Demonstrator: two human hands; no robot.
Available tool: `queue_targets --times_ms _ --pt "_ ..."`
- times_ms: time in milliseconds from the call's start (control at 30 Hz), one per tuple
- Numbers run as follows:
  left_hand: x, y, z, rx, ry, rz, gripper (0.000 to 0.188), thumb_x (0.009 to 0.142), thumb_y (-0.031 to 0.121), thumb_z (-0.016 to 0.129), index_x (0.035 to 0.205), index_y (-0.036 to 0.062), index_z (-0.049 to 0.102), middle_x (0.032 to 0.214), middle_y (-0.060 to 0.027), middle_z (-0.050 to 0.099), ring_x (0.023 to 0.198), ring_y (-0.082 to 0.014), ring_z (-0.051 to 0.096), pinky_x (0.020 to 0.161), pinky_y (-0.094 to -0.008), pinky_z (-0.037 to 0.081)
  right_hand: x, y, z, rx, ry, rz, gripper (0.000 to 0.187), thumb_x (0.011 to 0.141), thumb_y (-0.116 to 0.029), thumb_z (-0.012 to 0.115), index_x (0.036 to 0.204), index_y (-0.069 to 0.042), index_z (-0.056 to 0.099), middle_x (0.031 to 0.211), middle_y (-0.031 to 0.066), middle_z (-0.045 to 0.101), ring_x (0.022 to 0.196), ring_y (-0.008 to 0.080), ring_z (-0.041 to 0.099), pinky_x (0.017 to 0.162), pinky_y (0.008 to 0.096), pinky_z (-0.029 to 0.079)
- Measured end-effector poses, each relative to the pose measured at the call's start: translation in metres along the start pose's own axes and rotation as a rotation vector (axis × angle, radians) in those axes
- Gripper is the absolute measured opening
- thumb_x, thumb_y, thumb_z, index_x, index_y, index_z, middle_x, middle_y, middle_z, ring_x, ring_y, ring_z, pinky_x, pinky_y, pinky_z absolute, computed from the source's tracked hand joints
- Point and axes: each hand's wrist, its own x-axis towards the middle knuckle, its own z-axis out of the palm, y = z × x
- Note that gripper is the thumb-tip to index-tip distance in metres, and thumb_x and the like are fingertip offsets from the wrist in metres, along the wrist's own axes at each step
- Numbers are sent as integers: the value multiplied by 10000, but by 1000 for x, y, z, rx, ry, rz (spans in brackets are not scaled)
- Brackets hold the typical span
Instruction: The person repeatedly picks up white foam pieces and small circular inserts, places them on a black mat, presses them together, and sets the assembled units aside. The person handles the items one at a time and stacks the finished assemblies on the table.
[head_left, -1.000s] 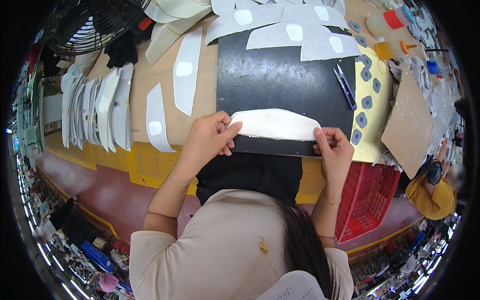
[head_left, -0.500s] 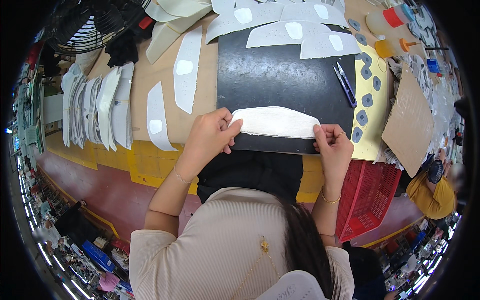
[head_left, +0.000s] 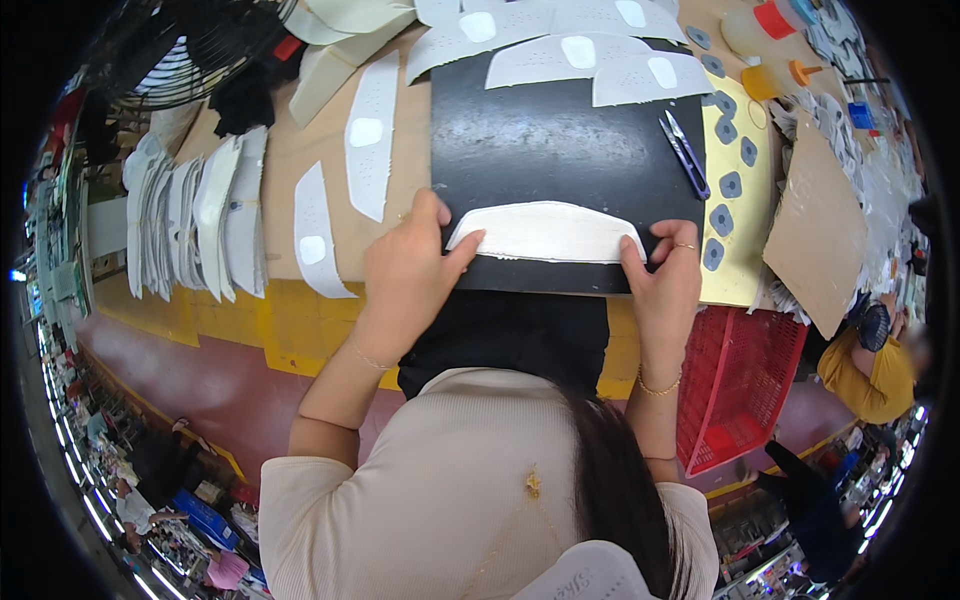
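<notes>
A long white fabric piece (head_left: pixel 548 232) with a curved upper edge lies flat on the black mat (head_left: pixel 530 140), close to its near edge. Its left end is under the thumb of my left hand (head_left: pixel 412 265), whose index finger stands apart beyond that end. At the other end, the thumb of my right hand (head_left: pixel 665 270) presses on the piece while the fingers rest on the mat, spread away from the thumb. Neither hand pinches the fabric. Blue-handled thread snips (head_left: pixel 686 160) lie on the mat's right side.
Similar perforated pieces with white patches (head_left: pixel 578 55) overlap along the mat's far edge; more lie left. Stacked pieces (head_left: pixel 215 215) stand farther left, near a black fan (head_left: pixel 190 50). Grey patches (head_left: pixel 720 220) dot a yellow sheet, beside glue bottles (head_left: pixel 770 80), cardboard (head_left: pixel 820 225) and a red crate (head_left: pixel 735 390).
The white piece has gone from being pinched at both ends to lying flat on the mat. Both hands have loosened, their fingers parting from the thumbs.
</notes>
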Motion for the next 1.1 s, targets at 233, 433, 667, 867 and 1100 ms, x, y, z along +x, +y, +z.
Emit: queue_targets --times_ms 233,433,667,867,1100 --pt "-15 11 44 -233 220 658 652 878 111 580 1485 15 362 1516 -243 369 1400 -404 377 1147 -503 306 -15 -44 33 -145 -103 -698 567 870 -188 632 1413 -89 502 1492 114 439 1392 312 386 1161 474 265" --pt "-17 -4 61 -16 107 636 717 921 233 584 1542 62 269 1569 -242 282 1426 -408 333 1143 -539 281 -17 -27 48 -293 -182 -741 591 924 -347 582 1458 -123 465 1551 50 390 1432 250 351 1184 451 237" --pt "-15 1 58 181 126 586 723 895 425 622 1510 126 386 1549 -205 344 1393 -359 394 1129 -481 340 -22 5 28 -339 -180 -633 695 889 -456 612 1488 -158 425 1561 19 381 1432 185 351 1187 446 219" --pt "-17 2 58 164 113 583 704 906 399 635 1498 103 397 1572 -210 293 1425 -362 338 1144 -500 301 -36 34 8 -388 -109 -468 729 905 -451 622 1507 -116 382 1558 85 376 1436 264 345 1188 526 168" --pt "-8 21 33 125 100 558 706 814 287 765 1414 54 475 1376 -188 487 1300 -345 451 1124 -508 316 -30 29 6 5 210 -233 431 887 -330 711 1192 -30 660 1471 192 441 1354 378 392 1108 489 259"
